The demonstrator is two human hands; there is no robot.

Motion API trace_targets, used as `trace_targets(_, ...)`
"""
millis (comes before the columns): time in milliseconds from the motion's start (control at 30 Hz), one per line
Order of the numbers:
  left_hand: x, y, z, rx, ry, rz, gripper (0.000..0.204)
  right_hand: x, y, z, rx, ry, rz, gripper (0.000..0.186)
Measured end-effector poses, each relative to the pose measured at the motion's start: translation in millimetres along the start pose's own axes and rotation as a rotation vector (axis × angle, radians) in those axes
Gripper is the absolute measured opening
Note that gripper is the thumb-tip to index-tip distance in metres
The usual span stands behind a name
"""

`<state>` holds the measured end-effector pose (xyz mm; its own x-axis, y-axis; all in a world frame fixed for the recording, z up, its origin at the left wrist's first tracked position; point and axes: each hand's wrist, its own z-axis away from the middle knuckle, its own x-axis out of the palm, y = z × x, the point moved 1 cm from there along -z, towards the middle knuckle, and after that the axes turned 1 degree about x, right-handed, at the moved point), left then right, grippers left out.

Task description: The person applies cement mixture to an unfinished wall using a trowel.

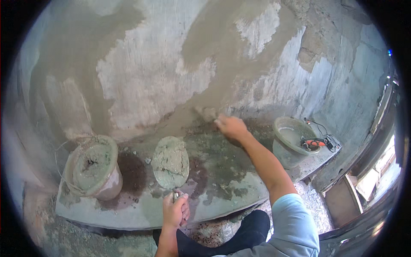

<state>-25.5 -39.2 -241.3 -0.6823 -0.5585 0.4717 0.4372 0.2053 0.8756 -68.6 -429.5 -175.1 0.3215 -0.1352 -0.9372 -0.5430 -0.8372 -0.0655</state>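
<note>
The pale, mortar-stained ledge (246,190) runs beneath the grey, patchily plastered wall (137,85), its front edge bowing past a dark-clothed leg (246,233). The left hand (175,210) is clenched round a short metallic handle (176,195) near that edge; just beyond lies the oval, mortar-coated grey pan (170,162), above or on the ledge. The right hand (232,127) grips a grey, mortar-smeared flat trowel (206,113), held at the wall's lower part. Side room at the pan is bounded by the round, mortar-filled grey bucket (112,184) on the left, near it, and the round, pale grey bucket (284,155) on the right, well apart; the right forearm spans the wet, smeared stretch between. Whether the pan touches the ledge cannot be told. The right fingers hide the trowel's handle, and its blade blends with the plaster. An orange-and-black corded object (314,143) overlaps the right bucket's rim; its kind and support are unclear. The lens's dark rim cuts off both wall ends.
</note>
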Motion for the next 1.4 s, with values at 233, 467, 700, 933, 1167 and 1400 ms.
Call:
trace_targets(233, 5.8, -5.0, -4.7, -0.022, -0.015, 0.007, 0.017, -25.8, 76.7, -19.4, 0.118, 0.568, -0.29, 0.037)
trace_targets(467, 5.2, -1.1, -4.7, -0.026, -0.01, -0.007, 0.017, 34.5, 31.0, 18.7, -0.021, 0.035, -0.082, 0.04)
trace_targets(700, 3.9, -1.5, -1.9, -0.018, -0.002, -0.027, 0.017, -55.3, 54.0, -23.6, 0.186, 0.467, -0.315, 0.04)
trace_targets(933, 8.7, -2.2, -5.9, -0.03, -0.025, -0.046, 0.016, -21.8, 34.4, -24.8, 0.04, 0.402, -0.172, 0.04)
trace_targets(1167, 8.3, -2.5, -3.8, -0.011, -0.028, -0.028, 0.017, -11.2, 23.9, -3.3, 0.027, 0.069, 0.087, 0.043)
trace_targets(1400, 7.2, -1.3, -2.5, -0.042, -0.011, -0.007, 0.02, -103.8, 79.2, -46.4, 0.384, 0.519, -0.053, 0.04)
